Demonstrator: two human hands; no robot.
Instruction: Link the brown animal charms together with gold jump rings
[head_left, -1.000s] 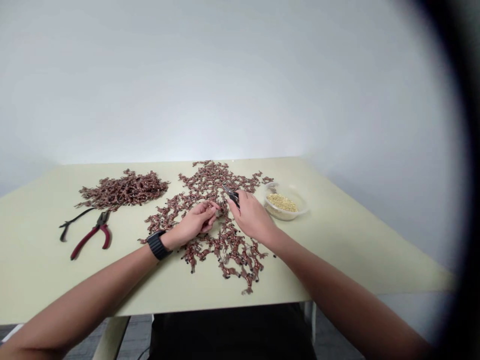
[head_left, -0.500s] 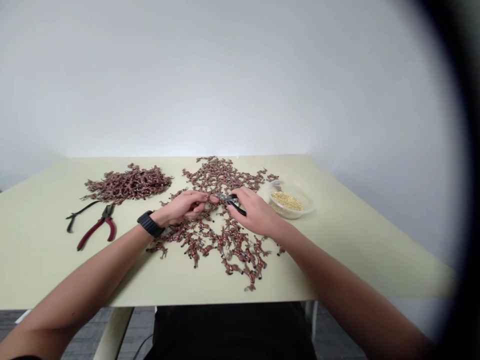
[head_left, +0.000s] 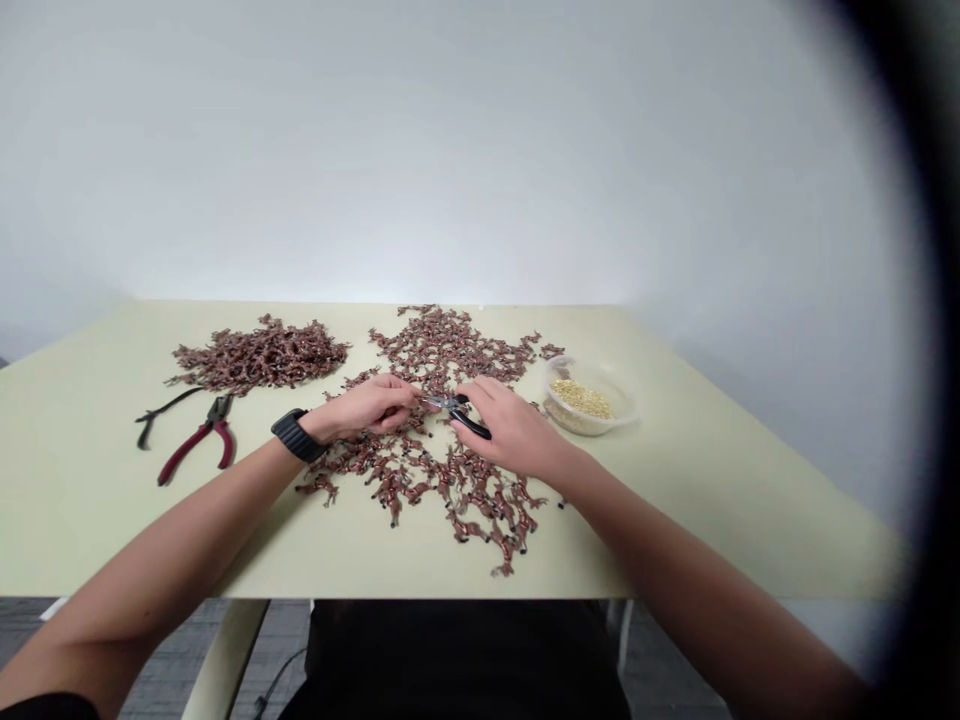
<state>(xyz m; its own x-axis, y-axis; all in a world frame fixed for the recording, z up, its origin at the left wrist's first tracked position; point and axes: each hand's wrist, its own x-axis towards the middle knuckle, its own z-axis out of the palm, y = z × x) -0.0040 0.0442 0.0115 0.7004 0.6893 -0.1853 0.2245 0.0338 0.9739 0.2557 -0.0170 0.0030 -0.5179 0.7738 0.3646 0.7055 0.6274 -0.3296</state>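
Note:
Black-handled pliers (head_left: 471,424) are gripped in my right hand (head_left: 514,425), their metal jaws pointing left. The jaw tips meet the fingertips of my left hand (head_left: 375,405), which are pinched together; whatever small piece they hold is too small to make out. Under and around both hands spread many small brown animal figurines (head_left: 480,490), shaped like reindeer or horses. To the right of my right hand stands a clear round plastic tub (head_left: 626,412) with small gold-coloured pieces (head_left: 581,400) in it.
A heaped pile of similar brown figurines (head_left: 262,355) lies at the back left. In front of it are red-handled pliers (head_left: 196,445) and a thin black tool or strap (head_left: 161,412). The pale yellow table (head_left: 712,480) reaches a white wall (head_left: 480,150).
The view has shifted slightly, so the table sits a little higher in it. Both hands stay together at the plier tips, with the plier handles turned a little.

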